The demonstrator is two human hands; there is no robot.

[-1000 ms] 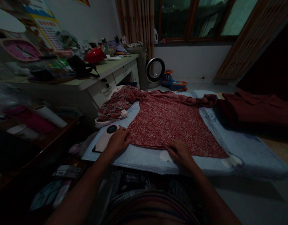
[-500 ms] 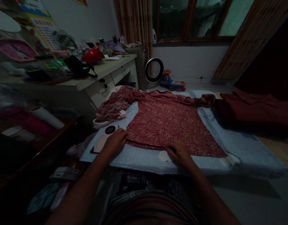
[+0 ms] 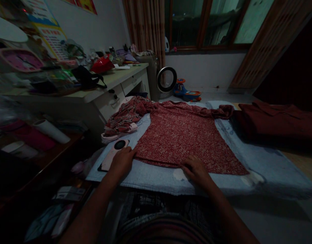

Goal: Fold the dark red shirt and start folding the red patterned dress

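— Where's the dress (image 3: 181,142) from where you stand?

— Spread flat on a pale blue blanket (image 3: 156,178) in front of the person, hem towards them. The top end is bunched up at the far side. It's red with a small light print.

— And the hands?

— Both are at the hem. The left hand (image 3: 121,162) sits on the hem's left corner with its fingers bent and close together. It's too dim for me to tell whether they grip the cloth or only press on it. The right hand (image 3: 196,169) is further along the same edge, near the middle. Its fingertips are drawn together on the hem, pinching it.

— What's that by the left hand?

— A flat pink gadget (image 3: 114,154) with a dark round disc on it. It lies on the blanket, just beside the knuckles. Behind it there's a crumpled heap of patterned cloth (image 3: 121,120), touching the dress's left shoulder.

— Anything on the other side?

— A dark red garment (image 3: 275,120) lies on the right, next to the blanket's far corner. A cluttered desk (image 3: 120,79) stands on the left, with a paper roll (image 3: 51,131) on a lower shelf nearer us. By the far wall, under the window, there's a round fan (image 3: 166,79) and a toy car (image 3: 187,93).
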